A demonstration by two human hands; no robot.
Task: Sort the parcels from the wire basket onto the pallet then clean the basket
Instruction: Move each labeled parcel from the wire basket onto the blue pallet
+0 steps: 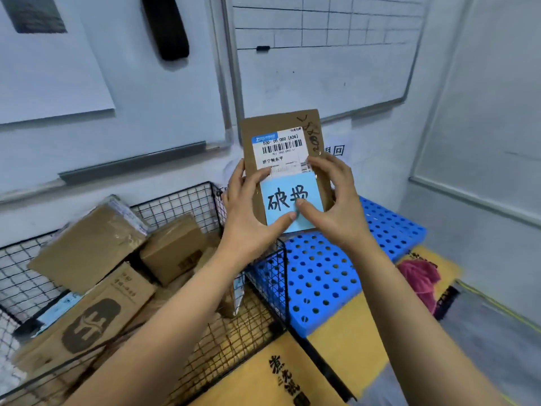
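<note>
Left hand (251, 206): I see it gripping the flat brown parcel (275, 124) by its left edge, thumb laid across the lower corner of the blue note (281, 189).
Right hand (330, 206): holding the parcel's right edge, thumb pressed on the note and a fingertip on the shipping label (281, 150).
Parcel: upright, raised in both hands above the far right corner of the basket, label side facing me.
Blue note: on the lower front, below the white label, with two black handwritten characters.
Wire basket (263, 273): lower left, black mesh, with brown cardboard parcels (87, 244) piled in it at angles.
Pallet (322, 273): blue, perforated, just beside the basket on its right.
Pink cloth (418, 276): right of the pallet, on a yellow sheet (351, 347).
Whiteboard (322, 68): on the wall behind the parcel.
</note>
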